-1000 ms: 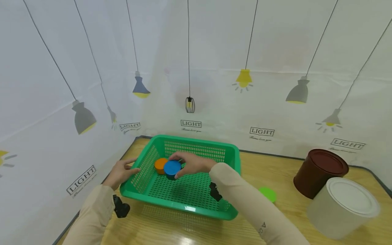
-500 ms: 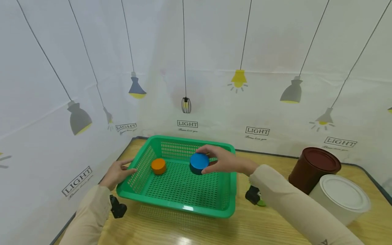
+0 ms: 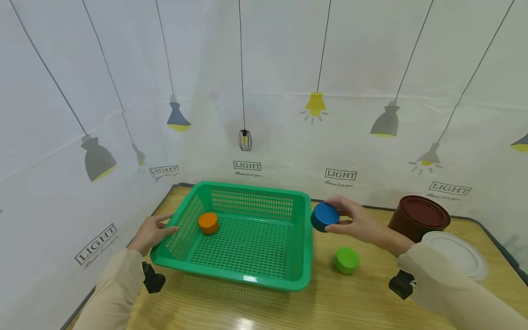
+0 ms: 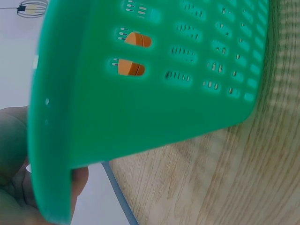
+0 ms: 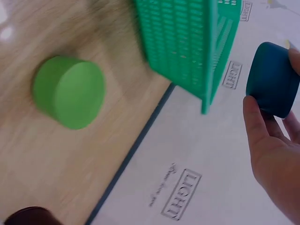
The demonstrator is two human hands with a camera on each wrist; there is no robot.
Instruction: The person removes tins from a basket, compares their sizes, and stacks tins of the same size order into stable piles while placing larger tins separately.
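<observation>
At far left, left hand [image 3: 150, 233]: rests against the left wall of the green basket [image 3: 247, 278]; fingers lie nearly straight along the mesh, curled round nothing.
Orange block [image 3: 208, 222]: short round puck on the basket floor, near the left wall; seen through the slots in the left wrist view [image 4: 131, 67].
Green basket, handling: thin perforated plastic, probably light and a little springy; the rim is the stiffest place to take hold.
Blue block [image 3: 324, 216]: held in the air just outside the basket's right rim, above the bench [image 3: 363, 298].
Right hand [image 3: 354, 222]: fingers and thumb curled round the blue block's side wall.
Blue block, handling: likely rigid, light and smooth; a pinch across the curved side suits it, though a loose pinch could let it slip.
Green block [image 3: 346, 260]: lies on the bench below the right hand, apart from the basket.
Brown tin [image 3: 418, 217], white tin [image 3: 453, 254]: at far right.
Surface and room: glossy wood-grain bench; white sheets printed with lamps and "LIGHT" hang around it.
</observation>
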